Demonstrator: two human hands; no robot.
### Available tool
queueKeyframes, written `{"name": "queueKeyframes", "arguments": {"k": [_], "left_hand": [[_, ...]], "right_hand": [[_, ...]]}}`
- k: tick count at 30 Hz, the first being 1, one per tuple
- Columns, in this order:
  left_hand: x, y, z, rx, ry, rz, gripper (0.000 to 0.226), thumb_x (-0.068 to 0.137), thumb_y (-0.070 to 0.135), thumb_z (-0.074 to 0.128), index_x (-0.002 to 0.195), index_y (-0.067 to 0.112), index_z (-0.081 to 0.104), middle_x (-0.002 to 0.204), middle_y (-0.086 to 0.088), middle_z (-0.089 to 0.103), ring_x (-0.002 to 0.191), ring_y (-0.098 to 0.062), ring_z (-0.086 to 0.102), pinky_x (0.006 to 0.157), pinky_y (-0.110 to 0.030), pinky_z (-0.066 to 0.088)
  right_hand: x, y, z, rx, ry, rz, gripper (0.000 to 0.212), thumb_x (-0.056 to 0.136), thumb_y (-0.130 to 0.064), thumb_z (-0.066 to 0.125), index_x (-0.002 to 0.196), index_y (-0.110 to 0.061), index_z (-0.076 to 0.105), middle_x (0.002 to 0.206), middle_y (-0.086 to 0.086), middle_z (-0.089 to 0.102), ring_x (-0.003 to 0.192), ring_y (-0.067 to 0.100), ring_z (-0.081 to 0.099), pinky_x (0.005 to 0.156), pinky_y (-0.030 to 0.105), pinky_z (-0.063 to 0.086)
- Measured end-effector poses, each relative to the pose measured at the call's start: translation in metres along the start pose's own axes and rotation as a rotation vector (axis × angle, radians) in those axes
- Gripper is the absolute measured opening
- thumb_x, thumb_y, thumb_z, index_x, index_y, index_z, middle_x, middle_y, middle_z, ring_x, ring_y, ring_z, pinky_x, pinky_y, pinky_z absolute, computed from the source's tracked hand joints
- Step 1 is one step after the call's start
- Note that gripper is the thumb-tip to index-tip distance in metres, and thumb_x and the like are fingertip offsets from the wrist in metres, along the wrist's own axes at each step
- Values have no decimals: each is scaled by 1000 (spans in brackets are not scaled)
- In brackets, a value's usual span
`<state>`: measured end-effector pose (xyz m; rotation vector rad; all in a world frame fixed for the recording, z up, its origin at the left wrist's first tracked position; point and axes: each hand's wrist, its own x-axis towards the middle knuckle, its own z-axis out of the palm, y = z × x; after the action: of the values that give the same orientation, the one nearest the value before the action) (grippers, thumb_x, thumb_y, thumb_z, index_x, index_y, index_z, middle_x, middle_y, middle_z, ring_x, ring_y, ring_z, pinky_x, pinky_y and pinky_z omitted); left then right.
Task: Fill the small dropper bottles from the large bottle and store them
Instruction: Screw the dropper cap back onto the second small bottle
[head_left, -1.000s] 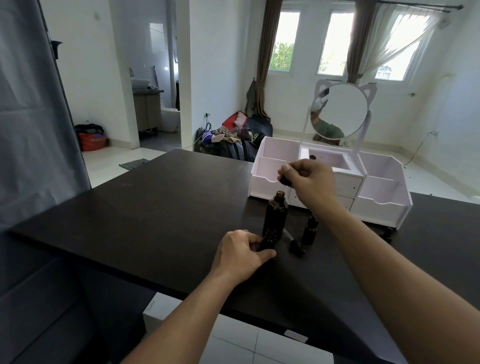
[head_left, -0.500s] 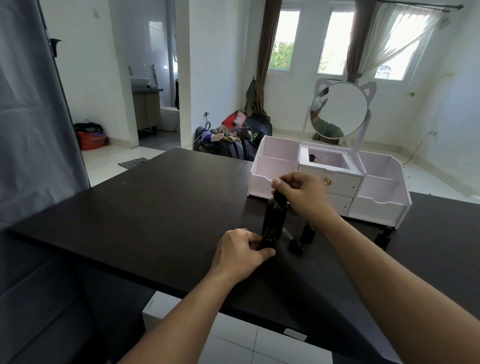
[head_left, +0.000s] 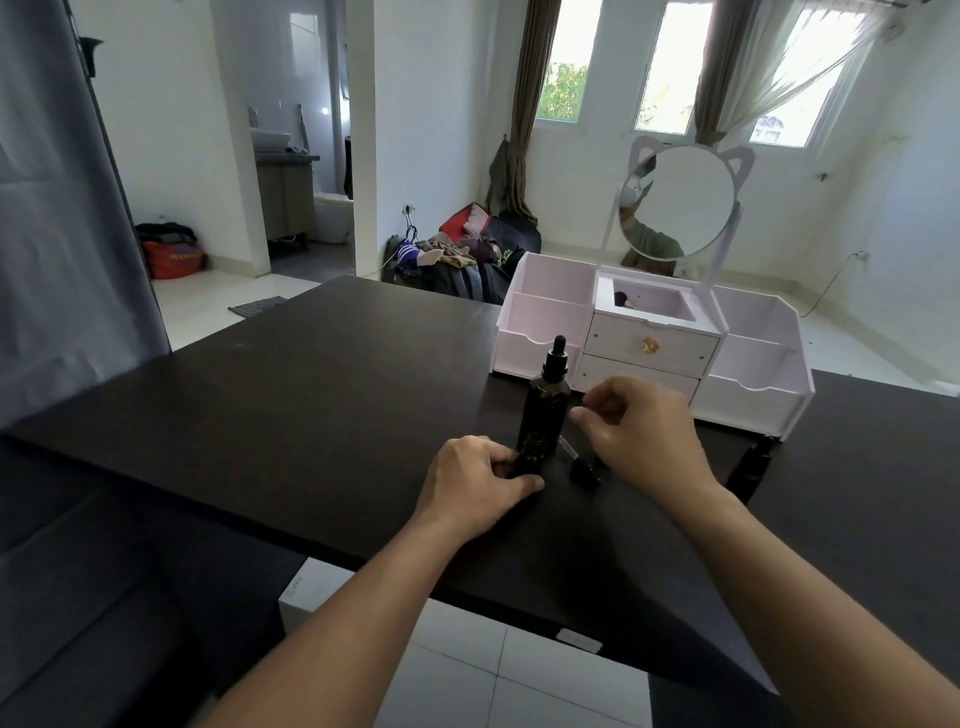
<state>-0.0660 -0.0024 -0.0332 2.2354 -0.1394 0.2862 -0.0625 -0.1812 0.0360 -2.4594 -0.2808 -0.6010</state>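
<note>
Big bottle (head_left: 545, 410) upright on table (head_left: 291, 405), dropper cap on top, just in front of white organizer (head_left: 654, 353) w/ mirror (head_left: 675, 200). Left hand (head_left: 475, 486) curled round bottle's base, gripping it steady. Right hand (head_left: 641, 428) just beside bottle, fingers loosely curled, thumb and forefinger near each other; can't tell if pinching anything or empty. Loose dropper (head_left: 579, 460) lying flat on table betw. the hands, glass tube pointing up-left twd bottle, rubber bulb nearest camera. Small dark bottle (head_left: 748, 465) lying on table at right, near organizer's front corner, well apart from hands. Another small bottle likely hidden behind right hand; not visible.

Step in hand, prob.: picking up loose dropper to cap a small bottle, or going back to big one for a refill.

Doing it well:
- Keep left grip low on base; tall narrow bottle, tips easily if knocked.
- Pinch dropper at collar, not glass tube; tube fragile, may drip.
- Lift straight, tip down, so no liquid runs onto dark table where spills hard to spot.
- Seat tube into neck vertically, then twist cap snug before moving anything to organizer.
- Watch right forearm near fallen bottle at right; could roll.
</note>
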Motion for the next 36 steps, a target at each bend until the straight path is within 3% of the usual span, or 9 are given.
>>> {"name": "queueKeyframes", "arguments": {"k": [2,7,16,18,21,24,30,32,36], "left_hand": [[0,0,1,9,7,4,33,73,45,80,98,25,78,82,10,62,74,-6,57,63,-21,41],[1,0,2,26,18,0,35,72,48,80,98,25,78,79,10,61,72,-6,57,63,-22,42],[-1,-1,2,14,-14,-5,34,73,46,80,99,24,77,82,8,64,76,-7,59,68,-25,49],[-1,-1,2,10,-17,-4,33,74,46,79,99,24,76,81,10,62,75,-5,58,65,-24,47],[-1,-1,3,10,-22,-11,34,74,46,79,101,25,76,81,11,61,73,-4,56,61,-20,42],[-1,-1,4,12,-16,-14,37,74,47,79,103,24,76,84,10,62,76,-5,56,64,-22,43],[0,0,3,-5,-11,-27,36,74,45,80,103,24,76,81,11,60,74,-5,56,63,-20,41],[0,1,3,-3,-12,-46,38,74,45,80,104,22,75,79,13,58,72,-3,55,63,-19,41],[0,2,3,11,-1,-56,38,74,45,80,104,22,75,76,14,57,72,-5,56,65,-20,43]], "right_hand": [[-12,4,5,-157,-110,44,10,84,-34,72,89,-26,69,80,-9,65,78,11,63,71,29,54],[-24,7,12,-303,-200,148,20,84,-37,71,99,-25,65,92,-3,66,76,15,51,68,25,41],[-27,8,-5,-11,-72,156,12,79,-20,73,87,-23,65,76,-10,62,68,-1,57,58,10,40],[-24,4,-11,117,-54,139,9,78,-16,72,83,-22,67,75,-6,66,69,9,66,64,24,56],[-20,-4,-16,201,-42,93,11,77,-15,71,84,-23,71,78,-2,70,70,19,70,71,40,61],[-16,-10,-16,162,-50,46,12,78,-14,70,87,-22,72,78,-3,70,69,17,70,70,32,59],[-4,-20,-15,52,-137,-46,17,82,-11,68,93,-23,73,68,-16,61,65,-1,61,57,3,40],[2,-24,-14,9,-185,-79,21,84,-12,67,100,-26,71,75,-15,62,70,-1,59,60,2,39],[12,-31,-12,-62,-296,-148,30,84,-11,67,111,-25,67,93,-8,66,73,-1,55,71,17,45]]}}
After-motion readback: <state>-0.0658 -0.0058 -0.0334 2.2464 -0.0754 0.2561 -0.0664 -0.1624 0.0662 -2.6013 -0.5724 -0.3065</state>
